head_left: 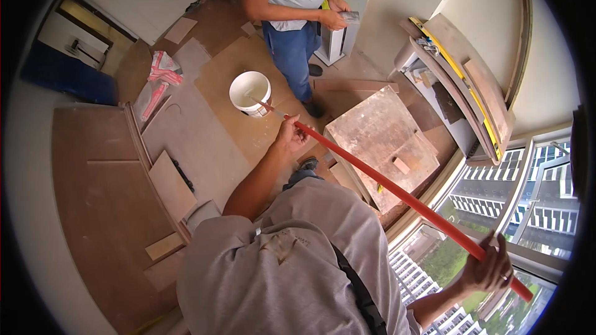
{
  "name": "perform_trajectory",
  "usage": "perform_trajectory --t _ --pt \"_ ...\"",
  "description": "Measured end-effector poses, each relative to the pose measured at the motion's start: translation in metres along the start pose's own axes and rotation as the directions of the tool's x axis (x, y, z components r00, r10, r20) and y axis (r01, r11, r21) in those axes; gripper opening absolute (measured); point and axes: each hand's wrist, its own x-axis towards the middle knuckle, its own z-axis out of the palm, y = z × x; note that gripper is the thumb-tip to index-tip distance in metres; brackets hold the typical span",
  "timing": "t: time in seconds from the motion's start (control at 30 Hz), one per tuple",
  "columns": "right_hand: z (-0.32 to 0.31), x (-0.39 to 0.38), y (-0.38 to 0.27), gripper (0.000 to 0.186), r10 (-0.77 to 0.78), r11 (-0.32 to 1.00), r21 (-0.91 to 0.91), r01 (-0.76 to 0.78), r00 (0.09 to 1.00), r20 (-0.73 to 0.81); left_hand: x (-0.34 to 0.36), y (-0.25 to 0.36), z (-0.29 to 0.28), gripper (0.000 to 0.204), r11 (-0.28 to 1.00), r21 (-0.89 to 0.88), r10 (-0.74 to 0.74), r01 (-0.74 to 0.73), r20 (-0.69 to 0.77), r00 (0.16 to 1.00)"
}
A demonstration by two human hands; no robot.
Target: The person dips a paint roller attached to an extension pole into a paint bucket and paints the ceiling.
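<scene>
Red, long, straight pole (385,187) slants away from the round white plastic bucket (248,111), its thin end crossing the bucket's rim in view. The left hand (294,136) curls around it near the bucket; the right hand (489,267) clasps it well apart from the bucket.

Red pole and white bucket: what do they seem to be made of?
Red pole: perhaps painted or coated metal, though plastic is possible; its colour is even and its surface looks smooth, fairly matte. White bucket: probably moulded plastic with a smooth finish, judging by its rounded rim and mostly white, seamless-looking wall.
</scene>
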Motion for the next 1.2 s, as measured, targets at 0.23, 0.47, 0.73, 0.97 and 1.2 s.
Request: perform_trajectory --t 0.23,0.47,0.73,0.97,1.2 --pt "-0.006 0.000 0.020 0.031 0.165 0.986 -0.021 -0.166 0.985 -0.059 -0.018 -0.009 0.004 0.041 0.990 0.114 -0.092 0.085 0.052 0.994" --pt "0.002 -0.013 0.028 0.030 0.012 0.999 -0.048 -0.014 0.999 -0.043 -0.020 -0.004 0.011 0.041 0.996 0.090 -0.021 0.018 0.032 0.999" --pt "-0.005 -0.012 0.031 0.030 -0.083 0.994 -0.070 0.086 0.995 0.052 -0.021 -0.012 0.010 0.041 0.998 0.063 0.001 -0.007 0.085 0.996" --pt "0.006 -0.027 0.039 0.029 0.023 0.999 -0.025 -0.025 0.995 -0.095 -0.018 -0.021 0.005 0.042 0.985 0.156 -0.089 0.070 0.114 0.989" --pt "0.005 -0.033 0.035 0.029 0.037 0.999 0.002 -0.037 0.998 -0.059 -0.014 -0.021 0.007 0.042 0.994 0.092 -0.063 0.062 0.008 0.998"
